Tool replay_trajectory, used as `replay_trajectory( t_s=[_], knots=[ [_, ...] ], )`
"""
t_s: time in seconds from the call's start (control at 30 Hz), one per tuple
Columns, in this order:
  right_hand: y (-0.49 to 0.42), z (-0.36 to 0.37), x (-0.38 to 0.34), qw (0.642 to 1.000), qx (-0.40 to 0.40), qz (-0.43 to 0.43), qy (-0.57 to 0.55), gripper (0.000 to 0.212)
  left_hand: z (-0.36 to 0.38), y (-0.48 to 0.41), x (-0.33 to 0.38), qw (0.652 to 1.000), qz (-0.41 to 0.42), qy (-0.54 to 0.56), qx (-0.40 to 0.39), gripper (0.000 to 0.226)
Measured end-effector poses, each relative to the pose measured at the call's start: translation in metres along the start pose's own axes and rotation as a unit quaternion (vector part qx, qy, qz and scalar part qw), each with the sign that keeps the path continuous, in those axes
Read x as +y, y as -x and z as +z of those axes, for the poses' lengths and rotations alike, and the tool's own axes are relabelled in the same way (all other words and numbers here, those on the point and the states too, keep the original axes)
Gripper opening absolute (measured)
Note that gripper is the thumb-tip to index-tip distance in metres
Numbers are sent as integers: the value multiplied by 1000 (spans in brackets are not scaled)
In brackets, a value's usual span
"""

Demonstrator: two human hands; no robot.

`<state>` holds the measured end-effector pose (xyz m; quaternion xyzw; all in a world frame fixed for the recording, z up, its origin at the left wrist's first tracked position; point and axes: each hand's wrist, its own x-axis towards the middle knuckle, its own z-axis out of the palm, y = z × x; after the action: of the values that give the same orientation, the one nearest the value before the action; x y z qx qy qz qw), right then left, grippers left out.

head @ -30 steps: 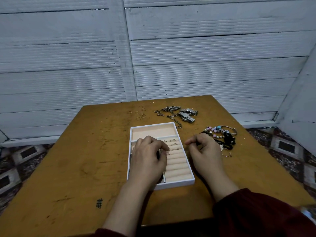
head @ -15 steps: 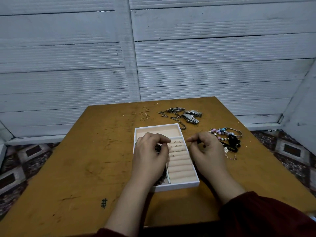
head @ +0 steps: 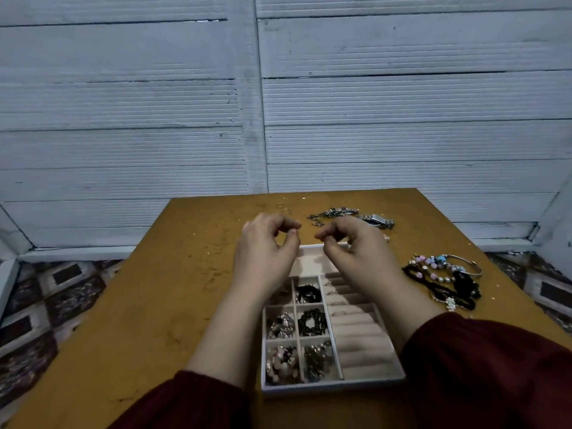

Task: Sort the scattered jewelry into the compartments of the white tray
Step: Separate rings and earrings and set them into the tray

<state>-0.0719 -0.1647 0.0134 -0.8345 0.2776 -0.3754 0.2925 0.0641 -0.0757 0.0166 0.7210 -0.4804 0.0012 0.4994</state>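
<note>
The white tray (head: 334, 386) lies on the wooden table (head: 161, 305) in front of me. Its small left compartments hold dark and beaded pieces, and the ring rolls (head: 356, 329) on its right carry several rings. My left hand (head: 264, 252) and my right hand (head: 359, 255) hover over the tray's far end. Both have curled fingers, with thumb and forefinger nearly touching. I see nothing between the fingertips. Two thin rings (head: 280, 206) lie on the table just beyond the left hand.
Silver chains (head: 332, 213) and a metal watch (head: 378, 220) lie past the tray at the far right. A heap of beaded bracelets and black strands (head: 445, 281) sits right of the tray. A ribbed white wall stands behind the table.
Both hands have lifted off the tray's ring rolls and moved forward to its far end. The left compartments, hidden before by the left hand, now show.
</note>
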Motion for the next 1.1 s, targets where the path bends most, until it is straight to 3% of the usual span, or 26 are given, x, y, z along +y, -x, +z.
replay_trajectory(
  t_s=[0.37,0.53,0.7,1.1],
  knots=[
    [-82,41,15,989,-59,-16,137,14,10,-64,-85,996,-83,10,31,20],
    [-113,59,31,958,-130,56,250,17,22,-81,-106,994,-103,18,-27,21],
    [-128,73,42,942,-182,91,268,15,33,-92,-112,986,-130,20,-105,16],
    [-130,89,42,931,-145,82,324,22,42,-92,-122,984,-48,-112,-129,21]
  ],
)
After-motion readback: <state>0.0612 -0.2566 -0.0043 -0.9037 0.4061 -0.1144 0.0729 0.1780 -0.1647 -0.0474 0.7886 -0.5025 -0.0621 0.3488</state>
